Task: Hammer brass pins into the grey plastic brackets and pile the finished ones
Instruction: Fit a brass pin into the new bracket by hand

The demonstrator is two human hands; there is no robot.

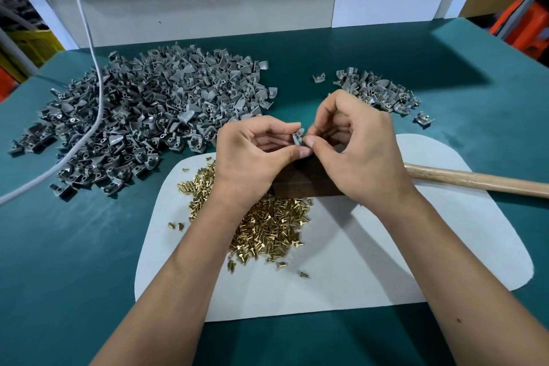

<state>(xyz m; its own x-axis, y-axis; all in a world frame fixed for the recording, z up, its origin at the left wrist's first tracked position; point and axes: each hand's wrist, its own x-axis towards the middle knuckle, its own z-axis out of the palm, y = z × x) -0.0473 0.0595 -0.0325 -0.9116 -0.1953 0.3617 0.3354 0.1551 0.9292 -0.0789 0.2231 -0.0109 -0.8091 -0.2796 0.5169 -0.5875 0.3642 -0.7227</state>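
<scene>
Head view shows left hand and right hand pinching one grey bracket above a dark block, brass pins heaped near, hammer handle right.

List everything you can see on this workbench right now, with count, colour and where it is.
Unfinished brackets pile: one large heap, grey, far left of the table.
Finished brackets pile: one small heap, grey, far right, a few strays beside it.
Brass pins: one heap, gold, on the mat under the wrists.
Mat: one, white, centre of the table.
Block: one, dark brown, on the mat below the hands.
Hammer handle: one, wooden, right edge; head hidden.
Cable: one, white, across the large heap.
Table: one, teal.
Held bracket: one, grey, pinched between both hands.
Left hand: grip on the bracket.
Right hand: pinching the same bracket.
</scene>
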